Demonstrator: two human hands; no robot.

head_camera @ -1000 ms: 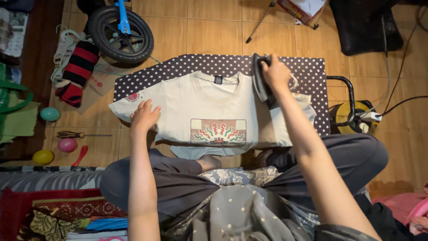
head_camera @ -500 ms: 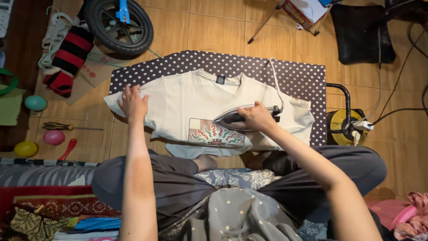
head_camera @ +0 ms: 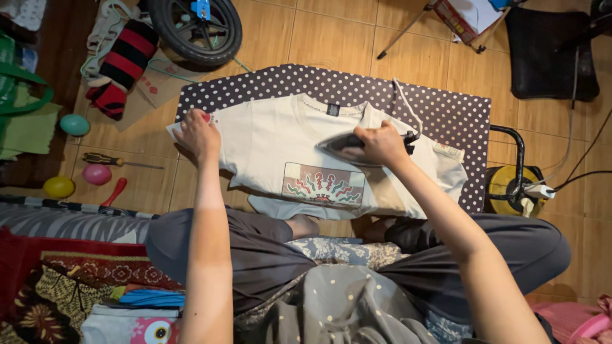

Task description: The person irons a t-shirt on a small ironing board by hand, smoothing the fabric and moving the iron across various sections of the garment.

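One cream T-shirt (head_camera: 274, 143) lies flat on a single dark polka-dotted ironing board (head_camera: 446, 111) set low on the tiled floor (head_camera: 331, 44), its collar toward the board's far edge and a colourful rectangular print near the board's near edge, where the shirt's hem hangs over. The right hand (head_camera: 380, 143) is closed round the handle of one dark iron (head_camera: 341, 144), whose soleplate rests on the shirt's chest just above the print, nose pointing toward the left end of the board. A pale cord (head_camera: 408, 105) runs from the iron's back toward the far edge. The left hand (head_camera: 197, 132) has no grip on anything: it lies with fingers loosely curled, pressing the shirt's sleeve down at the board's left end.

On the floor past the left end lie three egg-shaped toys (head_camera: 75, 124), one teal, one pink, one yellow, with one screwdriver (head_camera: 115, 160) between the teal and pink ones and one red-handled tool (head_camera: 115, 191) beside the pink. One black wheel (head_camera: 196, 30) stands beyond the board's far left corner, next to a red-and-black striped cloth (head_camera: 124, 67). A yellow-and-black object (head_camera: 510, 185) sits off the right end. The person's crossed legs in grey trousers (head_camera: 255, 255) lie along the near edge.
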